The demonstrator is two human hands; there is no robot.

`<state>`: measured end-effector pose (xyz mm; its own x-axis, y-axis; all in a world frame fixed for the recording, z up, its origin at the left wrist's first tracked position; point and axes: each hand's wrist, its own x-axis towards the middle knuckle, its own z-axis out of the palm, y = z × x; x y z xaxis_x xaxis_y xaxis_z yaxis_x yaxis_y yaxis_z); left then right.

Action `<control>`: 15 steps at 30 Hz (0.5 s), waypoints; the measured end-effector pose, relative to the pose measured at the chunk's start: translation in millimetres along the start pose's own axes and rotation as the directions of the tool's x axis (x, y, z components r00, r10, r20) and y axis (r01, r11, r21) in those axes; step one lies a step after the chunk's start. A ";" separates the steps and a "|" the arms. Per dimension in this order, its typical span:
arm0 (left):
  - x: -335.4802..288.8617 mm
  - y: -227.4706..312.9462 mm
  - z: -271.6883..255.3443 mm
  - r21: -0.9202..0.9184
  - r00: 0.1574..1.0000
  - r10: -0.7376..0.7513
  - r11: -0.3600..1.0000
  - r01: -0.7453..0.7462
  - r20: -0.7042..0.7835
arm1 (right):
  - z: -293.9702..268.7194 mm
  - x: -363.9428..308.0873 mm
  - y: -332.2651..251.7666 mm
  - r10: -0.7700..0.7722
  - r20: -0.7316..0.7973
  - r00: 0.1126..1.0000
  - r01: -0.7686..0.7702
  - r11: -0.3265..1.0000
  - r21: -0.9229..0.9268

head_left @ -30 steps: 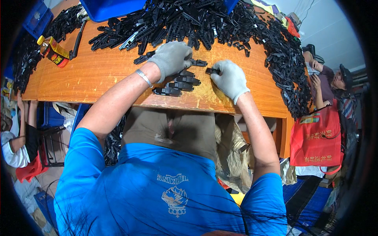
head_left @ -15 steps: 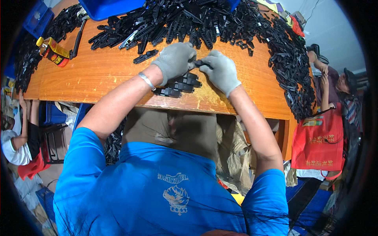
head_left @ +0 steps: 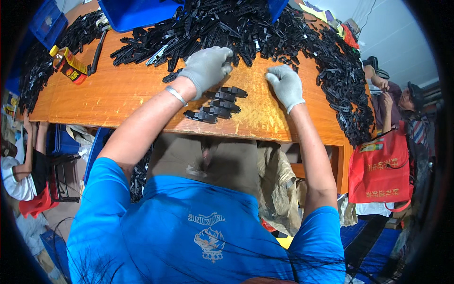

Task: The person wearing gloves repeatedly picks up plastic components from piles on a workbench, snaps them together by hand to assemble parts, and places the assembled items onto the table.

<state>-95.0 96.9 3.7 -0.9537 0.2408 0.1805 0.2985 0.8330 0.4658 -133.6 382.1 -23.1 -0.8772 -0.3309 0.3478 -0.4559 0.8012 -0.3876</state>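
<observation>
Grey-gloved, my left hand (head_left: 206, 68) is by the near edge of the black pile (head_left: 222, 28), my right hand (head_left: 285, 84) farther right; fingers curl on both, and I cannot tell whether either grips anything. Several black clips (head_left: 224, 105) lie in a staggered row on the table (head_left: 260, 120), nearer me. I'd judge I'm between pieces; the next move calls for a careful pinch on one part.
</observation>
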 end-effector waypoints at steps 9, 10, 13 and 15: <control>24.8 6.9 25.5 0.322 0.991 0.009 0.946 0.036 -0.135 | 21.1 61.0 3.0 0.078 -0.074 0.994 -0.094 0.966 -0.241; 25.0 6.0 26.0 0.325 0.991 0.006 0.945 0.038 -0.134 | 24.2 65.4 -0.7 0.102 -0.071 0.992 -0.117 0.961 -0.252; 21.8 15.5 17.5 0.269 0.990 -0.048 0.959 0.084 -0.135 | 28.3 73.3 0.4 0.142 -0.057 0.988 -0.152 0.950 -0.273; 16.8 24.7 6.1 0.118 0.977 -0.215 0.970 0.213 0.002 | 30.6 74.6 3.1 0.125 -0.043 0.991 -0.132 0.943 -0.305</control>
<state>-103.9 124.5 13.0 -0.9956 0.0570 0.0741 0.0815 0.9180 0.3882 -205.1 344.6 -24.5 -0.9199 -0.2069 0.3331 -0.2687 0.9513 -0.1512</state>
